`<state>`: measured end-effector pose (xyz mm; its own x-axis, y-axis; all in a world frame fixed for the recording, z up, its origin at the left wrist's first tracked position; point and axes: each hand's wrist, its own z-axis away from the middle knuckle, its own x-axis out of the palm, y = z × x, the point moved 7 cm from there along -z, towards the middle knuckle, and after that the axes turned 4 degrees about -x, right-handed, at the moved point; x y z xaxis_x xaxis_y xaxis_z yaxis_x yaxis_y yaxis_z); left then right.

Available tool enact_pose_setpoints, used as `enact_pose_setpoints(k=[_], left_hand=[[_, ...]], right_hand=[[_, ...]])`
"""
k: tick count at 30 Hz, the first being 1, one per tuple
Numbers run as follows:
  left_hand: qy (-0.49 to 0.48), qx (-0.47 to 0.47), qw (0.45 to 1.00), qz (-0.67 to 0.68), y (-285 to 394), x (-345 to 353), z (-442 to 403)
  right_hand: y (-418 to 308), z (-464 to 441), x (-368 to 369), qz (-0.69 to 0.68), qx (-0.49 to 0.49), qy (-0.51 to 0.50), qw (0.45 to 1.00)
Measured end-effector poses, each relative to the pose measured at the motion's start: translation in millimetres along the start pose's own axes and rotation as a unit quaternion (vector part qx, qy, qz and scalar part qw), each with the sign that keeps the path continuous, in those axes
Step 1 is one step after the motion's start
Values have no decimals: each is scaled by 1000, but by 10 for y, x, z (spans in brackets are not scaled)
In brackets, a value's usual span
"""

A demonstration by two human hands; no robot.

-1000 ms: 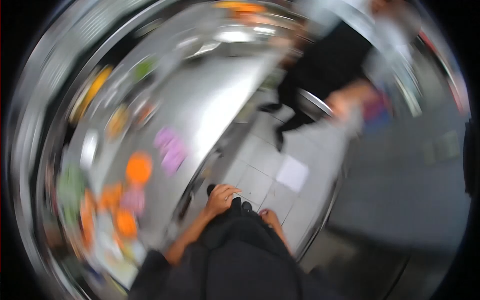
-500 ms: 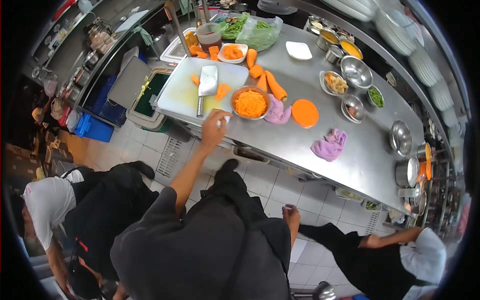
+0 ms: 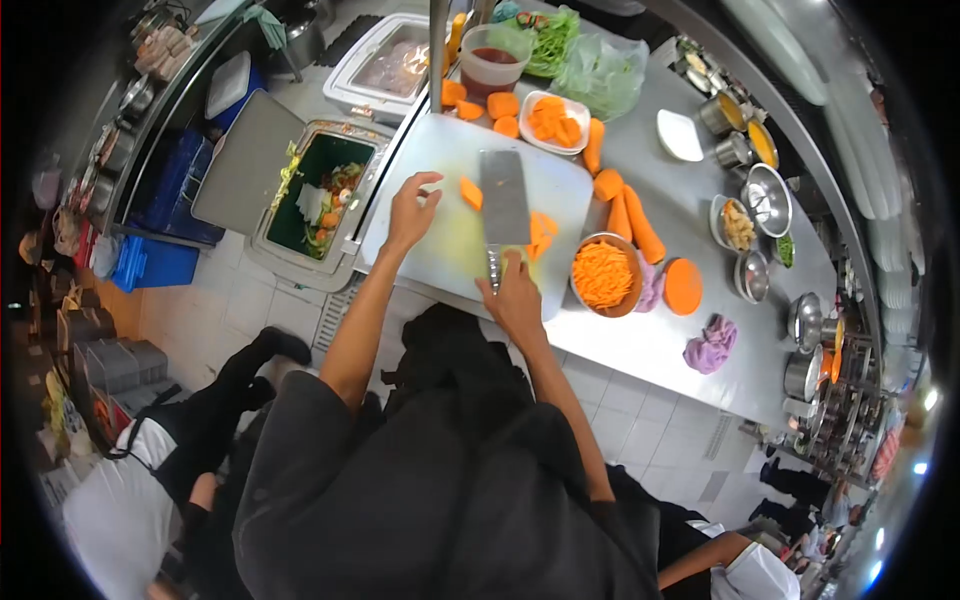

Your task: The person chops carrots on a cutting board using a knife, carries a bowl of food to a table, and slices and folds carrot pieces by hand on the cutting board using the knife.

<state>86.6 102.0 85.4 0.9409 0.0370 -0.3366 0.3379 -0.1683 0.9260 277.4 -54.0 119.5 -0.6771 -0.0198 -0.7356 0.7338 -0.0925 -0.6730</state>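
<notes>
A cleaver (image 3: pixel 503 195) with a broad blade and metal handle lies over the white cutting board (image 3: pixel 420 150). My right hand (image 3: pixel 517 300) is closed round its handle. My left hand (image 3: pixel 412 212) hovers over the board's left side, fingers curled but apart, holding nothing. Between that hand and the blade is a carrot piece (image 3: pixel 470 193). Several carrot slices (image 3: pixel 541 235) sit just right of the blade. A bowl of shredded carrot (image 3: pixel 604 275) stands beside the board's right edge. Whole peeled carrots (image 3: pixel 643 228) lie behind that bowl.
Behind the board are a dish of carrot pieces (image 3: pixel 555 122), a tub of dark red liquid (image 3: pixel 494 60) and bagged greens (image 3: pixel 600 75). An orange lid (image 3: pixel 683 287) and purple cloth (image 3: pixel 711 345) lie rightward. A scrap bin (image 3: pixel 320 190) stands left. Co-workers (image 3: pixel 130 490) are close on both sides.
My left hand has moved from the board's front edge to above its left side; the white thing it held is gone. My right hand has risen from my side and taken the cleaver's handle.
</notes>
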Motion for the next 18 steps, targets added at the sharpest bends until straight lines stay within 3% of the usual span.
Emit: enact_pose_setpoints(k=[1, 4, 5, 7, 9, 11, 12, 14, 15, 18], left_hand=[[-32, -33, 999, -9, -18, 23, -22], [-54, 3, 998, -33, 16, -10, -151], [-52, -28, 998, -25, 26, -45, -182], [-47, -41, 998, -26, -4, -124, -238], [-46, -51, 997, -32, -15, -182, -276], [-69, -34, 996, -39, -34, -148, -339], [-78, -31, 996, -37, 7, -108, -414], [-164, 49, 983, -60, 145, 24, -370], [-183, 94, 977, -52, 157, 110, -381], [-239, 91, 965, -63, 230, 315, -380]], right_hand=[[5, -140, 126, 69, 16, 1, 997], [134, -405, 348, 45, 48, 36, 997], [140, -403, 390, 43, 62, 29, 997], [36, -469, 218, 7, 86, 116, 989], [-149, -476, -68, -16, 73, 100, 992], [-198, -383, -205, -52, -15, 112, 992], [-276, -369, -309, -52, -8, 119, 992], [-320, -208, -331, -61, 103, 37, 992], [-249, -169, -267, -42, 86, 50, 994], [-65, -164, -84, 5, 89, 56, 994]])
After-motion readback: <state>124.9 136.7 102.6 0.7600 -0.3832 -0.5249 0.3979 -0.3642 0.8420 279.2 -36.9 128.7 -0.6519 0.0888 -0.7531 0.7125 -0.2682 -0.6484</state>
